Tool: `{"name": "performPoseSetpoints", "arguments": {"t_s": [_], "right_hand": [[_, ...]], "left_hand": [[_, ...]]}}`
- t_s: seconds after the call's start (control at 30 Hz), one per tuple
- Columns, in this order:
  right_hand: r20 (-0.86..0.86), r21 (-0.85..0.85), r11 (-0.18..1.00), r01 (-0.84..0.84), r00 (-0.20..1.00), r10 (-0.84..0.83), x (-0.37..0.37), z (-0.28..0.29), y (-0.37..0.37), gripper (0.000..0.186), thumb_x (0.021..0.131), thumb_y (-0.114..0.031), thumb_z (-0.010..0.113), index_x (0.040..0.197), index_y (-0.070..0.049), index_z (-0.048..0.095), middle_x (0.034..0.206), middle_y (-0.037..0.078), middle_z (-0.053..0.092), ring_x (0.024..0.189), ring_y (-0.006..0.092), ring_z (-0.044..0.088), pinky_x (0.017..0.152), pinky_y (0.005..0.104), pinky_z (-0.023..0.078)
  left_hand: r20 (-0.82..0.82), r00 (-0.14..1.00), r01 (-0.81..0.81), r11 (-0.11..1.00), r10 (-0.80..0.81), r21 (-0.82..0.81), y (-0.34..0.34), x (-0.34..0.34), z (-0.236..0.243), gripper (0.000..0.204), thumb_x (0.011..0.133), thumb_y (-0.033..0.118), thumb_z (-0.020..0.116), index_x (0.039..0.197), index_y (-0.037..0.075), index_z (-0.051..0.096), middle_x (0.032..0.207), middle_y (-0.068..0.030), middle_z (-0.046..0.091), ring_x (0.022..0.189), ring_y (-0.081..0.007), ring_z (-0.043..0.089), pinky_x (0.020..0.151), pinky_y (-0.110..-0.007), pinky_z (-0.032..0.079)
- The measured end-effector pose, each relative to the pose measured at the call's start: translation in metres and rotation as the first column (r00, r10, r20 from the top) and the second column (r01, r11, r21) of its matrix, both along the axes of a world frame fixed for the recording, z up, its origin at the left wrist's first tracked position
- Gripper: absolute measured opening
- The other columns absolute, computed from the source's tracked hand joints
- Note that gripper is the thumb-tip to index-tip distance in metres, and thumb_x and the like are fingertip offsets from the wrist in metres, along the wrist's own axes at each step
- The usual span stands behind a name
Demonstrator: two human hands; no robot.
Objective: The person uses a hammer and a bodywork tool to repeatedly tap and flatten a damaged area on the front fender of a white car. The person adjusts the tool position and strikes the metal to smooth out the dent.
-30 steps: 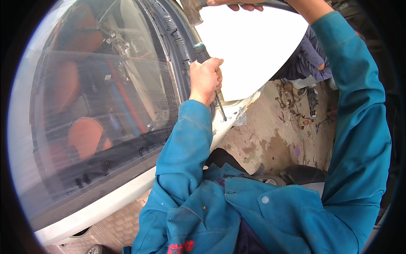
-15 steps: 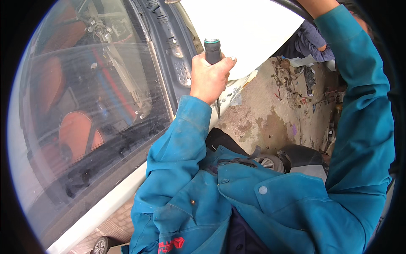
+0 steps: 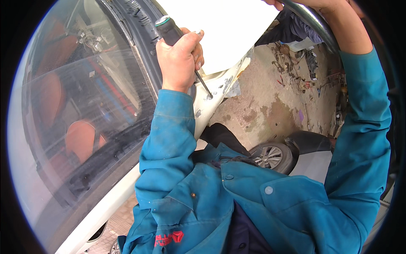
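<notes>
My left hand (image 3: 178, 59) is wrapped round a screwdriver with a dark handle (image 3: 166, 28) and green ring. Its tip rests on a white painted body edge (image 3: 202, 109), among grey scuffed patches. My right hand (image 3: 326, 6) is raised at the top edge, partly cut off, closed on the hammer, whose long dark handle (image 3: 311, 23) slants down to the right; its head is out of view. Beyond my left hand is a bright white panel (image 3: 220, 29) beside a dark channel strip (image 3: 141, 29).
A car windscreen (image 3: 76, 101) fills the left, orange seats behind it. Another person in dark clothing (image 3: 275, 31) is at the upper right. Debris (image 3: 302, 80) litters the stained floor (image 3: 253, 106). A wheel (image 3: 268, 158) and grey panel (image 3: 308, 163) lie beyond my body.
The screwdriver and my left hand have moved left and upward in the picture as the view shifted. The hammer's head has left the frame; its handle now slants downward beside my right forearm.
</notes>
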State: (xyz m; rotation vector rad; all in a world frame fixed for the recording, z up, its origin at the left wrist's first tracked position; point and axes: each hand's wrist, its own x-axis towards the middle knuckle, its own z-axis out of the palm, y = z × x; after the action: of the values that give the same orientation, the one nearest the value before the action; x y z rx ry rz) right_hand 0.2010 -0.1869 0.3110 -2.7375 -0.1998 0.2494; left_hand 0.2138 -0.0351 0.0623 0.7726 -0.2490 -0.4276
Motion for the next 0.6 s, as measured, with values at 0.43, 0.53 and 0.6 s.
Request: {"name": "performPoseSetpoints", "arguments": {"t_s": [0.43, 0.53, 0.6], "right_hand": [[-0.216, 0.339, 0.846, 0.411, 0.909, -0.355, -0.105, -0.029, -0.020, 0.033, 0.115, -0.033, 0.072, 0.110, -0.001, 0.065, 0.079, 0.001, 0.065, 0.058, 0.0078, 0.062, 0.050, 0.0258, 0.051], [-0.089, 0.427, 0.857, 0.288, 0.957, -0.277, -0.141, -0.079, -0.029, 0.042, 0.117, -0.037, 0.067, 0.138, 0.000, 0.065, 0.082, -0.001, 0.061, 0.054, 0.0056, 0.053, 0.050, 0.0230, 0.044], [-0.146, 0.537, 0.734, 0.416, 0.903, -0.405, -0.178, -0.102, -0.030, 0.034, 0.114, -0.035, 0.072, 0.123, -0.003, 0.068, 0.075, 0.001, 0.065, 0.054, 0.0065, 0.058, 0.051, 0.0264, 0.047]], "left_hand": [[0.130, 0.989, 0.063, 0.995, -0.073, 0.081, 0.003, -0.004, 0.014, 0.035, 0.102, 0.010, 0.072, 0.075, 0.012, 0.049, 0.058, 0.0007, 0.046, 0.047, -0.0107, 0.042, 0.047, -0.030, 0.034], [0.154, 0.981, 0.112, 0.992, -0.120, 0.061, -0.002, -0.006, 0.014, 0.037, 0.102, 0.010, 0.072, 0.075, 0.012, 0.048, 0.058, 0.0013, 0.045, 0.047, -0.0103, 0.041, 0.047, -0.029, 0.034], [0.152, 0.978, 0.130, 0.988, -0.142, 0.087, -0.004, -0.004, 0.014, 0.038, 0.103, 0.011, 0.071, 0.074, 0.013, 0.046, 0.058, 0.0019, 0.044, 0.047, -0.0099, 0.040, 0.047, -0.029, 0.033]]}}
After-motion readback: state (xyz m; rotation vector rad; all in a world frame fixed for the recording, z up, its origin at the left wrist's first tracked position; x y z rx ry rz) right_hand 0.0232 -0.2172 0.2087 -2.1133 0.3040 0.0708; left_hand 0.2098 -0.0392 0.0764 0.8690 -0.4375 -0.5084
